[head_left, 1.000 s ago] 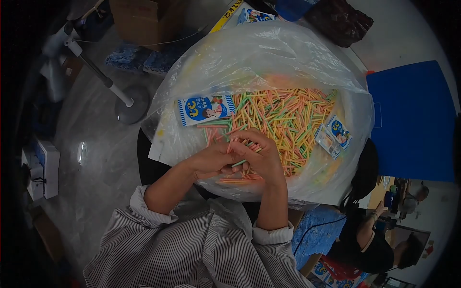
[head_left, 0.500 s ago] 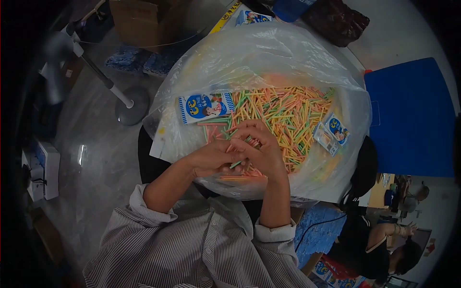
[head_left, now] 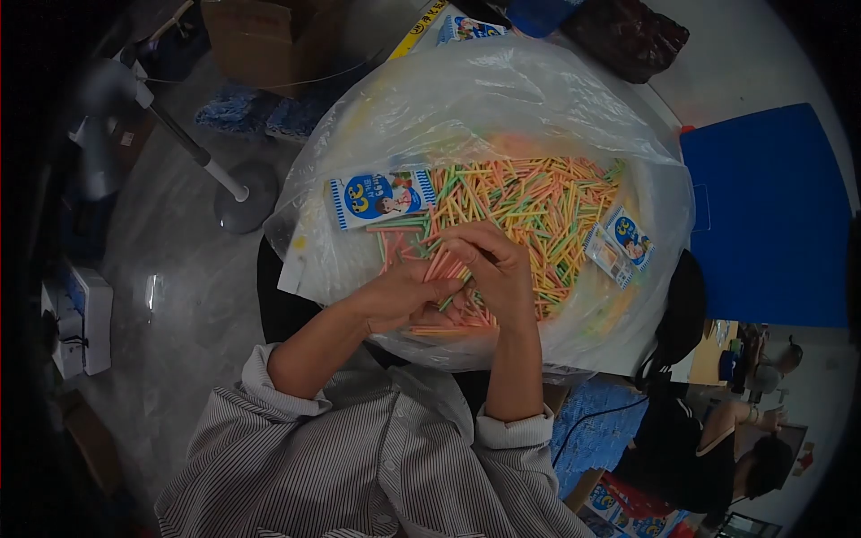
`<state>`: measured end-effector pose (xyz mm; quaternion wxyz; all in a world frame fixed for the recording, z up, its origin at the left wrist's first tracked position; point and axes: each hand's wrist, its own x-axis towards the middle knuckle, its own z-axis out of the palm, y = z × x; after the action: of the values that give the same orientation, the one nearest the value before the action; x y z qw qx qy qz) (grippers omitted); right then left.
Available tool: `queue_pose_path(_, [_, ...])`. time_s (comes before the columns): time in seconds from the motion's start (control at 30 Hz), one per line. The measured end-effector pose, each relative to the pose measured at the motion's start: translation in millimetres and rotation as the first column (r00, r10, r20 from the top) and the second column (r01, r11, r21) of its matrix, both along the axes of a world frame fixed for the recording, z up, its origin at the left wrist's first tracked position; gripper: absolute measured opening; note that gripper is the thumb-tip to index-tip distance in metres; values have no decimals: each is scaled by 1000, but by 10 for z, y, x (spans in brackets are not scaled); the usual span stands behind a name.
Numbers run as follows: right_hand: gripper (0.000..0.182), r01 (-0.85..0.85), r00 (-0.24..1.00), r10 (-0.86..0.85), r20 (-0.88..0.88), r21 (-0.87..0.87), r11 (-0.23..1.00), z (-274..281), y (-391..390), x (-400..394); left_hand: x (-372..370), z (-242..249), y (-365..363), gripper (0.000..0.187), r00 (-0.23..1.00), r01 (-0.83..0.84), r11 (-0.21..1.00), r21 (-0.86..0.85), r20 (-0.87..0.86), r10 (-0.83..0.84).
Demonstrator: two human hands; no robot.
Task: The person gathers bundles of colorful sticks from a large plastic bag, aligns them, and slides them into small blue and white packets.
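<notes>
Many thin pink, green and yellow sticks (head_left: 565, 206) lie heaped in a large clear plastic bag (head_left: 502, 90). My left hand (head_left: 404, 294) is wrapped round a small bunch of sticks at the near side of the heap. Against the top of that bunch, my right hand (head_left: 498, 269) has its thumb and fingers bent close together on the sticks. A blue and white packet (head_left: 381, 197) rests at the heap's left edge. Two small packets (head_left: 619, 247) lie at its right edge.
A blue panel (head_left: 767, 215) stands at the right, with a dark bag (head_left: 628, 40) at the top. A stand with a round base (head_left: 247, 197) and a cardboard box (head_left: 260, 45) are on the left. Another person (head_left: 682, 457) works at the lower right.
My right hand's fingers have shifted slightly along the bunch, and more of the sticks' length shows upright between my hands. The other person's arm has moved.
</notes>
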<state>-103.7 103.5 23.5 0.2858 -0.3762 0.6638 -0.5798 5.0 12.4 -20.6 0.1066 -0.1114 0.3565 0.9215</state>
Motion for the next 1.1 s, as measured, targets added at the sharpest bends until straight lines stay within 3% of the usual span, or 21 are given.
queue_pose_path(0.07, [6, 198, 955, -189, 228, -16, 980, 86, -24, 65, -2, 20, 7, 18, 997, -70, 997, -19, 45, 71])
queue_pose_path(0.1, [6, 195, 956, -186, 227, -18, 981, 49, 8, 44, -4, 46, 3, 18, 996, -72, 997, -21, 44, 73])
queue_pose_path(0.17, [11, 321, 946, -316, -68, 77, 944, -72, 101, -16, -6, 95, -15, 17, 979, -197, 980, -43, 42, 198])
queue_pose_path(0.27, [18, 146, 989, -147, -2, 157, 977, -104, 177, 40, -11, 45, -11, 18, 975, -223, 975, -27, -16, 222])
queue_pose_path(0.4, [18, 219, 970, -207, -130, 80, 973, -3, 216, -42, 7, 143, -7, 18, 970, -238, 970, -55, 44, 241])
queue_pose_path(0.47, [26, 548, 783, -545, -300, -81, 832, 69, 217, -100, 17, 183, -9, 19, 978, -183, 980, -76, 91, 189])
queue_pose_path(0.5, [26, 548, 783, -545, -300, -83, 832, 70, 190, -108, 21, 181, -11, 19, 978, -183, 980, -78, 89, 190])
queue_pose_path(0.57, [31, 449, 615, -502, -608, -252, 857, 68, 145, -95, 43, 155, -2, 19, 988, -143, 990, 18, 61, 142])
queue_pose_path(0.6, [31, 453, 610, -505, -610, -254, 855, 81, 165, -44, 60, 118, -13, 19, 989, -138, 990, 18, 57, 137])
queue_pose_path(0.63, [28, 181, 976, -190, -110, -91, 979, 99, 212, 45, 89, 63, -33, 20, 997, -27, 998, 49, -69, 30])
queue_pose_path(0.67, [27, -162, 866, 199, 458, -120, 980, 106, 238, 107, 100, 35, -47, 21, 978, 85, 994, 66, -195, -71])
queue_pose_path(0.7, [27, -163, 866, 200, 459, -121, 979, 81, 250, 138, 114, 72, -44, 21, 979, 84, 994, 65, -194, -70])
queue_pose_path(0.77, [30, -369, 673, 347, 653, -111, 923, -2, 252, 176, 155, 178, -46, 21, 972, 128, 992, -25, -198, -130])
queue_pose_path(0.87, [25, -268, 703, 296, 646, -145, 952, -78, 230, 197, 145, 182, -46, 25, 989, 144, 988, -59, 30, -142])
queue_pose_path(0.9, [25, -273, 702, 303, 645, -148, 950, -51, 172, 247, 131, 230, -48, 25, 990, 138, 988, -62, 29, -137])
queue_pose_path(0.93, [21, 10, 831, 83, 550, -164, 986, 0, 77, 338, 116, 307, -61, 28, 994, 82, 964, -252, -43, -96])
queue_pose_path(0.97, [22, 288, 875, -167, 454, -212, 934, 28, 28, 390, 109, 348, -74, 32, 990, 11, 904, -428, -120, -68])
queue_pose_path(1.0, [22, 283, 876, -161, 454, -213, 935, 23, 34, 366, 115, 321, -111, 32, 991, 6, 903, -429, -120, -64])
queue_pose_path(1.03, [19, 362, 889, -244, 388, -269, 893, 10, 59, 312, 128, 263, -172, 35, 972, -229, 667, -709, -209, 111])
queue_pose_path(1.07, [18, 433, 886, -329, 326, -332, 838, -6, 81, 253, 134, 222, -242, 38, 908, -408, 300, -862, -349, 231])
queue_pose_path(1.1, [18, 431, 888, -326, 326, -340, 836, -36, 132, 200, 120, 209, -317, 38, 907, -410, 293, -864, -353, 230])
